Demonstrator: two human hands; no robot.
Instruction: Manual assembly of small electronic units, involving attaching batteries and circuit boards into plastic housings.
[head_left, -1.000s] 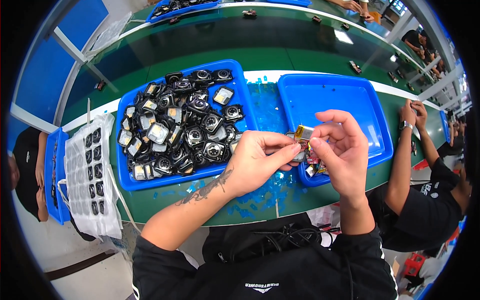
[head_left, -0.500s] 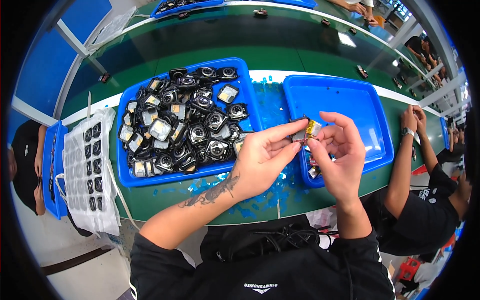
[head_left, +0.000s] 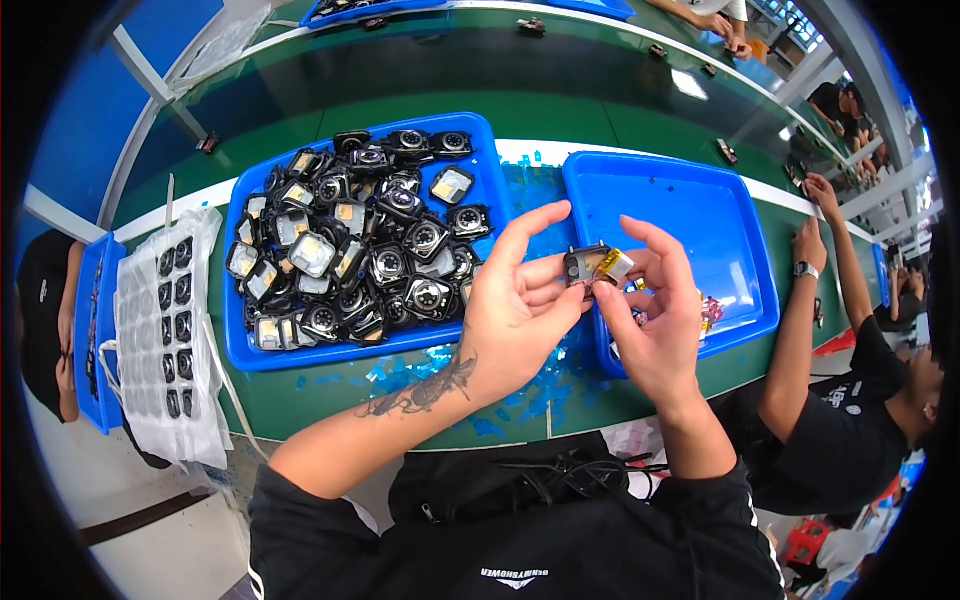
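Holding a small black part (head_left: 585, 266) up over the green desk (head_left: 330, 400), the left hand (head_left: 520, 310) pinches it between the thumb and the bent fingers. The pointing finger of that hand sticks out straight and free. The right hand (head_left: 655, 315) is just beside it, and its fingertips are closed on a little shiny gold piece (head_left: 614, 264) that sits at the right end of the black part. Both hands touch the same small thing, and it hangs in the air above the gap between two blue trays.

The left blue tray (head_left: 245, 345) is full of many small black and silver parts (head_left: 370, 250), all piled close together. The right blue tray (head_left: 680, 210) is mostly bare, with only a few tiny bits near its front edge, partly hidden by the right hand. Little blue scraps (head_left: 410, 372) lie on the desk in front of the trays.

A clear plastic sheet with rows of dark parts (head_left: 170, 330) hangs over the left end of the desk. Another person's arm (head_left: 810, 300), with a watch on the wrist, rests on the desk far to the right.
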